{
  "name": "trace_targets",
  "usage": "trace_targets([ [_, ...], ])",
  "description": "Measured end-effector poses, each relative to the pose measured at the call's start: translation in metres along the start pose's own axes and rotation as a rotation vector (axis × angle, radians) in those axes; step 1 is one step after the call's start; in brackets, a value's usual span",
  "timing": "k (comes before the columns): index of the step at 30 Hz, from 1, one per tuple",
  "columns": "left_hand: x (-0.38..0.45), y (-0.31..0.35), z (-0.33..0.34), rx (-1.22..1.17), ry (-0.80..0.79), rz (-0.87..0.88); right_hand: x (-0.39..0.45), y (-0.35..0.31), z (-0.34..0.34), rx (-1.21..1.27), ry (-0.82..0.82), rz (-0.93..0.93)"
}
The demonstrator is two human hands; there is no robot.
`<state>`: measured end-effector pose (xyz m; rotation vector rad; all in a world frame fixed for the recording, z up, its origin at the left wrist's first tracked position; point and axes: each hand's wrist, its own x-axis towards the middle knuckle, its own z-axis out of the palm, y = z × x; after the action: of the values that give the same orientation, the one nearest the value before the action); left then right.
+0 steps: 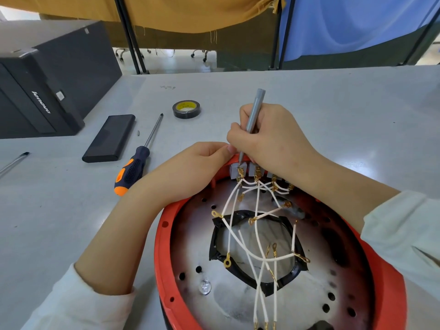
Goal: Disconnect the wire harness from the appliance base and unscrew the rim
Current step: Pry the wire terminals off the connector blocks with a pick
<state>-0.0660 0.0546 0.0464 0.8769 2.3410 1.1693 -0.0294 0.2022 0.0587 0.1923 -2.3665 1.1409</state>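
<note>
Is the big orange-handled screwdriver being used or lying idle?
Idle. The orange-handled screwdriver lies flat on the table, untouched; the right hand grips a slim grey screwdriver instead.

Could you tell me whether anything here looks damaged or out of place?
Yes: the metal plate inside the orange rim looks scorched in dark patches, and its central opening is edged with ragged black tape.

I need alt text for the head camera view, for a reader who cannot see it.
The right hand holds a grey tool on the terminal block of a red-rimmed base, and the left hand pinches the rim there. White wires cross the base; a screwdriver lies left.
</note>
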Motion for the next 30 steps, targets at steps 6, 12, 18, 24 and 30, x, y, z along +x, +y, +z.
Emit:
trace_targets([
  [6, 0.001, 0.000, 0.000, 0.007, -0.027, 0.000, 0.003, 0.003, 0.003, -0.001, -0.023, 0.006],
  [12, 0.001, -0.003, 0.000, 0.016, 0.024, -0.010, -0.002, -0.003, 0.007, -0.141, 0.004, -0.120],
  [18, 0.001, -0.001, 0.001, -0.021, 0.011, 0.003, 0.006, 0.001, 0.008, -0.018, -0.056, -0.033],
  [24, 0.002, -0.002, 0.003, -0.037, 0.026, -0.001, 0.010, 0.004, 0.009, -0.041, -0.085, -0.009],
  [30, 0.004, -0.004, 0.001, -0.034, 0.017, -0.005, 0.014, 0.003, 0.011, -0.039, -0.125, 0.049],
])
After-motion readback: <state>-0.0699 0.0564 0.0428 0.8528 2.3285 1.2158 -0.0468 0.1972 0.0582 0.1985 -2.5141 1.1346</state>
